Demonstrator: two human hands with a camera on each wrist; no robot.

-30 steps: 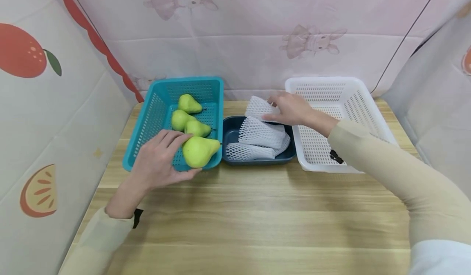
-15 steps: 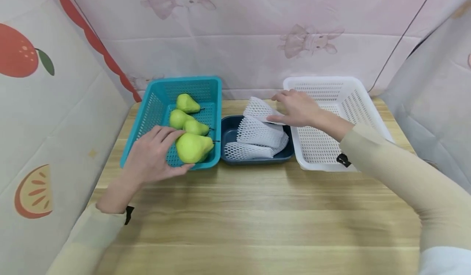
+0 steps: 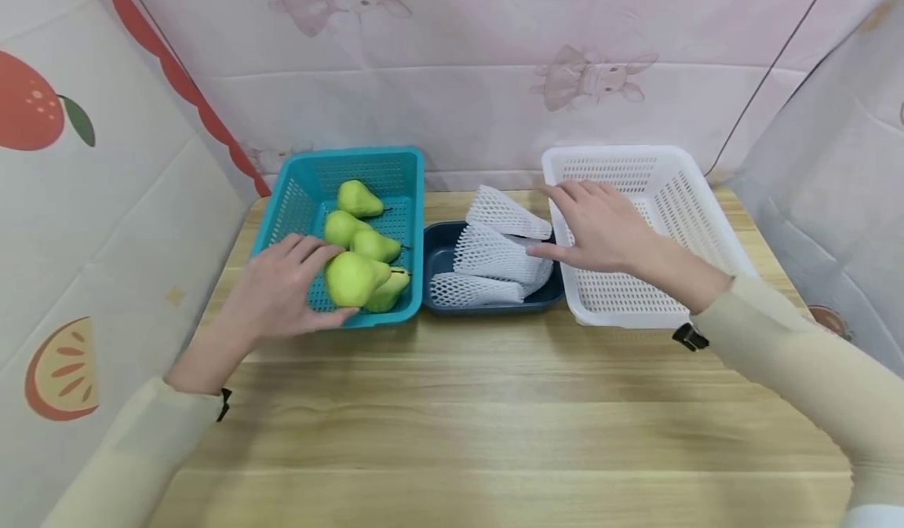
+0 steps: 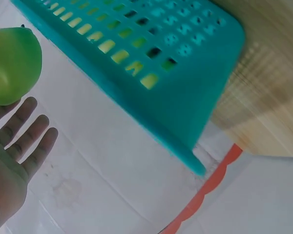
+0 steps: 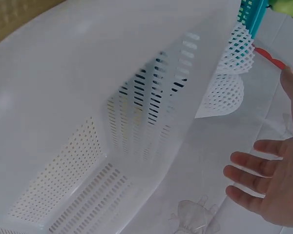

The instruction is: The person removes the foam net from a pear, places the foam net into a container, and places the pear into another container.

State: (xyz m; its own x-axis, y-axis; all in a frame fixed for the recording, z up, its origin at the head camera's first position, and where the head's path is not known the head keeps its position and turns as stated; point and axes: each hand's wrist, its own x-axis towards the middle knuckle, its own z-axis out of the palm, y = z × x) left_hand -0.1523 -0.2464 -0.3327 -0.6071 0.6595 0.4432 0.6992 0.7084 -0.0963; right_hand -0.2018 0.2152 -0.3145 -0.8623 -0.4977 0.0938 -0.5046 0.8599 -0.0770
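My left hand [image 3: 286,289] pinches a green pear [image 3: 351,279] between thumb and forefinger above the near part of the teal basket [image 3: 282,198]. In the left wrist view, the other fingers of that hand [image 4: 14,146] spread away from the pear [image 4: 14,63]. Several more pears lie in the basket; one pear [image 3: 388,289] is partly hidden behind the held one. My right hand [image 3: 607,226] hovers with spread fingers by the left side of the white basket [image 3: 713,206]. Its thumb is close to the white foam net sleeves [image 3: 497,253], and nothing is in its grasp.
A dark blue tray [image 3: 439,257] sits between the two baskets and bears the foam sleeves. All stand on a wooden table [image 3: 466,410]. Printed cloth [image 3: 480,112] hangs behind and at both sides.
My left hand has shifted left with the pear, uncovering another pear beside it. My right hand has drawn back rightward from the foam sleeves, its fingers spreading wider.
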